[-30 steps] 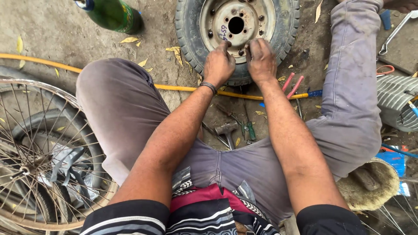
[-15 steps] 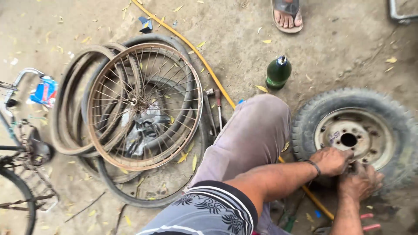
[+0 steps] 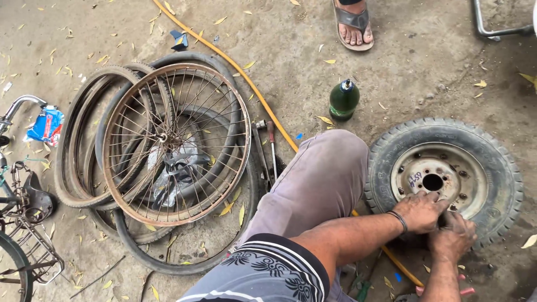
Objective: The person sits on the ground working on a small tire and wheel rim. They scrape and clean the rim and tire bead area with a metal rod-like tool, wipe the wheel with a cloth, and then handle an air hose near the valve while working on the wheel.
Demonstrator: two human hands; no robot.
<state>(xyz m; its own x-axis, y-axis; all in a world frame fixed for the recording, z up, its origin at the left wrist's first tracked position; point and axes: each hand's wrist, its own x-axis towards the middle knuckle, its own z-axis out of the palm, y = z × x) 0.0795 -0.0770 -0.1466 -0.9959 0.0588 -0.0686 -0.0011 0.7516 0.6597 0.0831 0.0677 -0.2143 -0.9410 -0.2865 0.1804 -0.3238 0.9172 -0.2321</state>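
Note:
A small wheel (image 3: 492,168) with a black tyre and a rusty white steel rim lies flat on the dirt at the right. My left hand (image 3: 419,211), with a dark band on its wrist, rests curled on the near edge of the rim. Just below it, my right hand (image 3: 452,237) is clenched on the tyre's near edge. What the fingers hold underneath is hidden. My left knee (image 3: 321,179), in grey trousers, is beside the wheel.
A spoked bicycle rim (image 3: 176,142) lies on several loose bicycle tyres (image 3: 72,156) at the left. A green bottle (image 3: 343,99), a yellow hose (image 3: 251,89) and a screwdriver (image 3: 272,145) are near my knee. Another person's sandalled foot (image 3: 352,25) stands at the top. Part of a bicycle (image 3: 22,223) is at the far left.
My head has turned left and back, so the bicycle rim and tyres have come into view. Both hands have stayed on the near edge of the small wheel.

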